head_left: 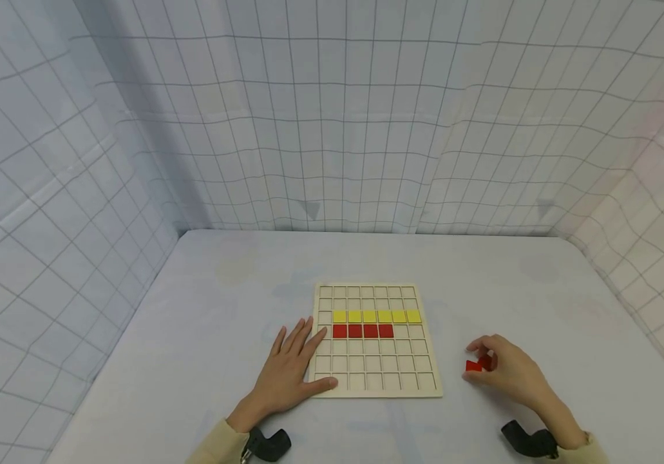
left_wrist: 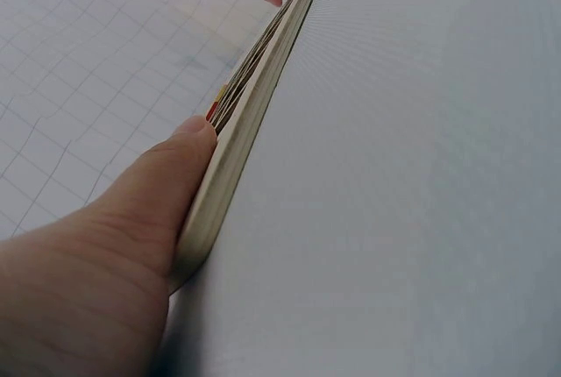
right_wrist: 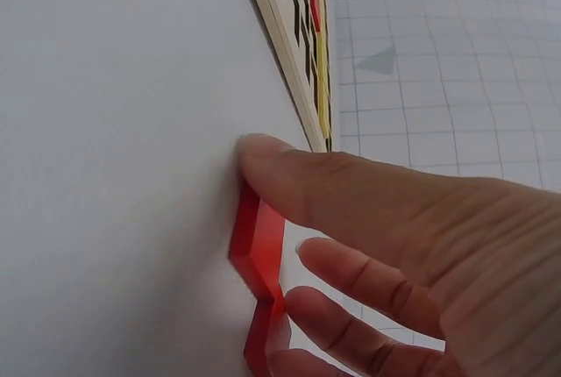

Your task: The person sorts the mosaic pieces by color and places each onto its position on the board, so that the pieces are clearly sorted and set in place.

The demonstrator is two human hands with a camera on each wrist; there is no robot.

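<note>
A pale wooden board (head_left: 373, 365) with a square grid lies on the table. One row of it holds several yellow tiles (head_left: 369, 316), and just below is a shorter row of red tiles (head_left: 355, 331). My left hand (head_left: 286, 377) rests spread over the board's left edge, its thumb on the near left corner. Off to the right of the board, my right hand (head_left: 508, 370) has thumb and fingers curled round two loose red tiles (head_left: 473, 366). In the right wrist view the thumb touches the end of one red tile (right_wrist: 263, 245), with fingertips beside the other.
The white table (head_left: 221, 309) reaches back to a white gridded curtain (head_left: 332, 129), which also hangs at left and right. A black wrist mount (head_left: 274, 444) sits under the left wrist, another black mount (head_left: 529, 441) under the right.
</note>
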